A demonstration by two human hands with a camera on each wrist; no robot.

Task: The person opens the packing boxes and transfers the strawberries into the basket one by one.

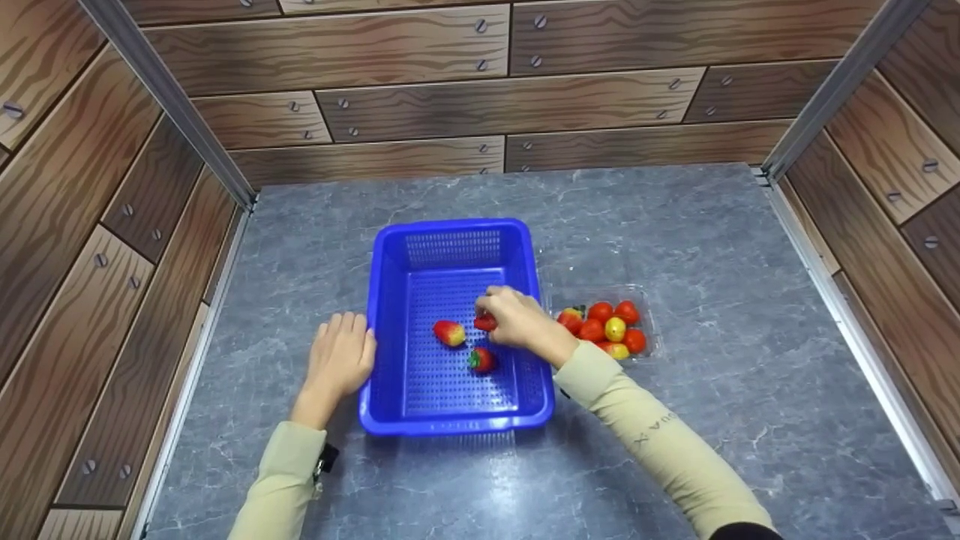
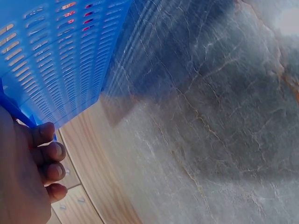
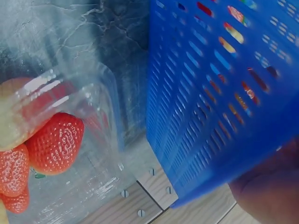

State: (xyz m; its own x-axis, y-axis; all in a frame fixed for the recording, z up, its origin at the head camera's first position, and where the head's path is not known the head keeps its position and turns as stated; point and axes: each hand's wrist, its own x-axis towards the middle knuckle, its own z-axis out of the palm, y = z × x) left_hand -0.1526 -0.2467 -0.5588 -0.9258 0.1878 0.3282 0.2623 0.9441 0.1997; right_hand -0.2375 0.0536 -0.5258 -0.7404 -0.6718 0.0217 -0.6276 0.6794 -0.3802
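Note:
My left hand [image 1: 341, 352] holds the left rim of a blue plastic basket [image 1: 457, 428]; in the left wrist view its curled fingers [image 2: 55, 151] show against the outside of that rim. Over the basket's floor, my right hand [image 1: 514, 319] pinches a red strawberry [image 1: 485, 322], partly covered by the fingers. Below it in the basket lie a red-and-yellow strawberry [image 1: 448, 333] and a red strawberry with green leaves [image 1: 482, 361]. The right wrist view shows the basket's slotted side [image 3: 187, 107], with part of the right hand [image 3: 273, 186] above the rim.
Right of the basket stands a clear plastic box [image 1: 654, 330] holding several red strawberries [image 1: 601, 312] and a yellowish one [image 1: 615, 328]. The grey marbled tabletop [image 1: 712, 262] is bounded by wood-patterned panels [image 1: 420, 112] at the back and both sides.

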